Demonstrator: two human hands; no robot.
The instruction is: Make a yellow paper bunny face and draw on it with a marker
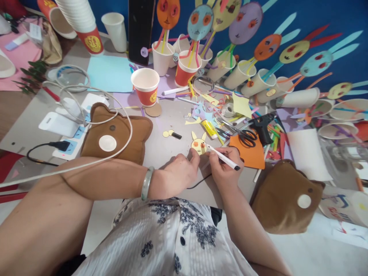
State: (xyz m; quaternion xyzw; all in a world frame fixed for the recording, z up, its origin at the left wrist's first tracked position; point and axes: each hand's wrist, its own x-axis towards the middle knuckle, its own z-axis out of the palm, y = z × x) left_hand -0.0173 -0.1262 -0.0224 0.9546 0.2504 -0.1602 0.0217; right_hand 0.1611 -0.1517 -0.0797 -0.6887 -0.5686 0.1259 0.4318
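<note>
My right hand [227, 165] is wrapped round a white marker pen [222, 156] with a black end, its tip at an eye of a small yellow paper rabbit face [198, 150]. The face lies on the table, with two pointed ears, orange eyes and a drawn mouth. My left hand [182, 170] holds the face down at its lower edge, fingers curled. Just beyond my left hand lie a black pen cap [176, 135] and small yellow paper discs [166, 133]. A yellow glue stick [209, 129] lies past the rabbit face.
Black-handled scissors [247, 138], orange paper [253, 155] and a black glue gun [262, 126] lie to the right among paper scraps. A red paper cup [145, 87] stands ahead. Brown cushions [126, 134] flank my arms; a white cable [130, 130] loops over the left one. Finished paper faces [200, 23] stand in cups behind.
</note>
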